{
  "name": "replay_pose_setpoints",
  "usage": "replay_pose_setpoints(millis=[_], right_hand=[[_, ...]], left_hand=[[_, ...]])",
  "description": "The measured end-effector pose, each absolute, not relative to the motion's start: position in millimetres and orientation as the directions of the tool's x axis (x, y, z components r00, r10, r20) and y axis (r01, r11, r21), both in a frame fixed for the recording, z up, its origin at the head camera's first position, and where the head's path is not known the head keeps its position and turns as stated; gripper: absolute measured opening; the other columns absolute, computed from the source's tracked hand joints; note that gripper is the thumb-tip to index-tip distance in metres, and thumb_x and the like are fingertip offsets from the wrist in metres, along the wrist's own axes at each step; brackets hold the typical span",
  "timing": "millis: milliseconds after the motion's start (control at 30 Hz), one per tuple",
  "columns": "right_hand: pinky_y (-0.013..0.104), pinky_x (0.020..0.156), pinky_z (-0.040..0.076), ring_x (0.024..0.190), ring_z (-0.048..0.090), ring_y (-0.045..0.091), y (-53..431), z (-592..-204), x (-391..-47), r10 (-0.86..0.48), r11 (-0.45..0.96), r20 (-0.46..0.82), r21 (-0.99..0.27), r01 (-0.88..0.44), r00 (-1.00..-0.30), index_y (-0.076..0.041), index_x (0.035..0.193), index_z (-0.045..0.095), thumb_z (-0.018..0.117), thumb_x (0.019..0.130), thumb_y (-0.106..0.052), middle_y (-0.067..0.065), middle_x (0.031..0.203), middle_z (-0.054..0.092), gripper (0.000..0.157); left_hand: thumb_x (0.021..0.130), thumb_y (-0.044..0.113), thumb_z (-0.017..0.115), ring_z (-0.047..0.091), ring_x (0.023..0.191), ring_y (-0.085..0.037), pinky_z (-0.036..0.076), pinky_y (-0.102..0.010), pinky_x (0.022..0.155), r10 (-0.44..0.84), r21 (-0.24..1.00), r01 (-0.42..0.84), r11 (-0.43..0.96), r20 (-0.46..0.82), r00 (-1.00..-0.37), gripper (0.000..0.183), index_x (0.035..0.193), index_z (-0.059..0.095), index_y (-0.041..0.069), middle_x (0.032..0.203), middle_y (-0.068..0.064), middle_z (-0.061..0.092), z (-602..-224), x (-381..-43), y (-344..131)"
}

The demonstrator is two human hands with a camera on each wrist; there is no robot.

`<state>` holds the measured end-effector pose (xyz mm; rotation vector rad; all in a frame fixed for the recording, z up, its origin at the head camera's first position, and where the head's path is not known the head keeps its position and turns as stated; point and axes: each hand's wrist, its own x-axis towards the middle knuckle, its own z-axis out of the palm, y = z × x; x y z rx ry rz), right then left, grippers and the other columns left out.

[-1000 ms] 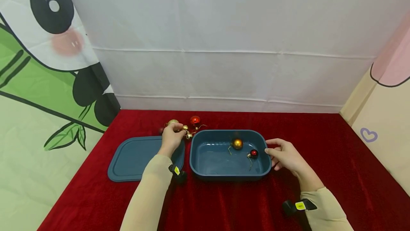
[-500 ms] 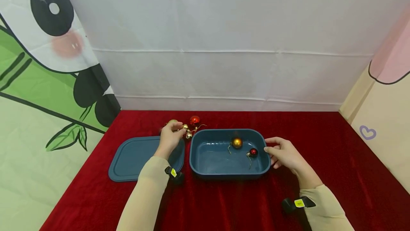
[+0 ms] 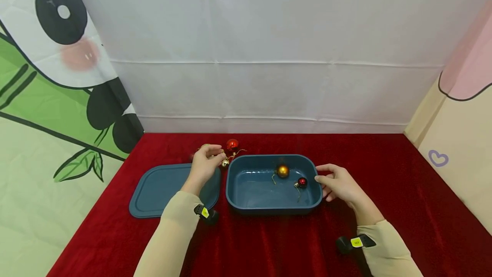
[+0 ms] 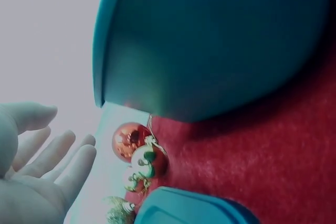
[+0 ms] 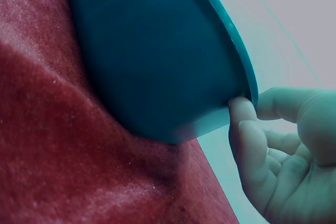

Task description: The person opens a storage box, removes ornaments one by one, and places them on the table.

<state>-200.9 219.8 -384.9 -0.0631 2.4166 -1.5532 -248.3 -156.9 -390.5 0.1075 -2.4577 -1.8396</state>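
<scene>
My left hand [image 3: 203, 168] hovers over the far right part of a blue-grey lid [image 3: 161, 191], near a cluster of Christmas baubles. Nothing is between its loosely bent fingers [image 4: 58, 150] in the left wrist view. Of the cluster, a shiny red bauble [image 3: 232, 144] and a small gold bauble [image 3: 225, 163] show beside the hand, which covers others. A blue-grey rectangular box [image 3: 253, 191] stands uncovered right of the lid. My right hand [image 3: 342, 185] pinches its right rim between thumb and fingers. Inside lie a gold bauble [image 3: 283, 171] and a dark red bauble [image 3: 302, 182], each with a gold string.
Red velvet cloth [image 3: 269, 247] covers the table. A pale backdrop [image 3: 269, 89] rises behind its far edge, with printed cartoon sheets at both sides. In the left wrist view, a glittery greenish bauble [image 4: 119, 211] lies by the lid.
My left forearm has drawn slightly left and back, and the fingers now cover more of the gold baubles. My right hand keeps its hold on the box rim. The head view has shifted slightly.
</scene>
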Motion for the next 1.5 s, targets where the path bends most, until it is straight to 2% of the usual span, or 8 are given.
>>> replay_pose_setpoints(millis=[200, 433, 767, 1133, 1500], right_hand=[[0.029, 0.047, 0.053, 0.052, 0.059, 0.014, 219.3, -384.9, -201.4, -0.178, 0.421, -0.198, -0.901, 0.107, -0.964, 0.005, 0.134, 0.042, 0.059, 0.092, -0.016, 0.009, 0.069, 0.063, 0.050], [0.029, 0.048, 0.053, 0.053, 0.059, 0.015, 219.7, -384.8, -201.4, -0.180, 0.418, -0.197, -0.902, 0.106, -0.964, 0.005, 0.134, 0.042, 0.059, 0.092, -0.016, 0.009, 0.069, 0.063, 0.050], [0.029, 0.048, 0.053, 0.053, 0.059, 0.014, 220.3, -382.0, -201.9, -0.187, 0.418, -0.190, -0.903, 0.097, -0.964, 0.006, 0.133, 0.043, 0.059, 0.092, -0.015, 0.009, 0.070, 0.063, 0.049], [0.029, 0.048, 0.053, 0.053, 0.059, 0.014, 220.8, -384.2, -202.6, -0.181, 0.411, -0.197, -0.905, 0.108, -0.963, 0.005, 0.133, 0.043, 0.059, 0.092, -0.015, 0.007, 0.069, 0.063, 0.048], [0.029, 0.048, 0.053, 0.053, 0.060, 0.015, 220.2, -384.2, -200.5, -0.186, 0.416, -0.204, -0.902, 0.111, -0.961, 0.005, 0.133, 0.043, 0.058, 0.092, -0.015, 0.008, 0.069, 0.063, 0.049]], left_hand=[[0.089, 0.013, 0.064, 0.061, 0.105, -0.029, 0.052, -0.027, 0.082, -0.052, 0.948, 0.018, 0.318, 0.037, -0.998, 0.036, 0.123, 0.056, 0.003, 0.121, -0.019, 0.063, -381.0, -241.2, -150.7], [0.089, 0.014, 0.065, 0.063, 0.098, -0.022, 0.052, -0.020, 0.077, -0.021, 0.954, 0.018, 0.299, 0.026, -0.999, 0.036, 0.122, 0.057, 0.003, 0.119, -0.017, 0.063, -373.9, -236.1, -142.1], [0.088, 0.019, 0.067, 0.062, 0.105, -0.025, 0.052, -0.034, 0.088, 0.071, 0.961, 0.042, 0.275, 0.023, -0.997, 0.040, 0.125, 0.054, 0.008, 0.123, -0.014, 0.062, -358.7, -227.9, -128.7], [0.088, 0.021, 0.067, 0.063, 0.105, -0.024, 0.052, -0.037, 0.090, 0.158, 0.956, 0.069, 0.284, 0.024, -0.987, 0.039, 0.124, 0.055, 0.012, 0.121, -0.011, 0.062, -352.5, -227.5, -112.0], [0.088, 0.021, 0.067, 0.064, 0.100, -0.019, 0.053, -0.037, 0.085, 0.201, 0.957, 0.064, 0.284, 0.006, -0.980, 0.034, 0.120, 0.058, 0.014, 0.118, -0.007, 0.063, -354.8, -226.9, -88.6]])
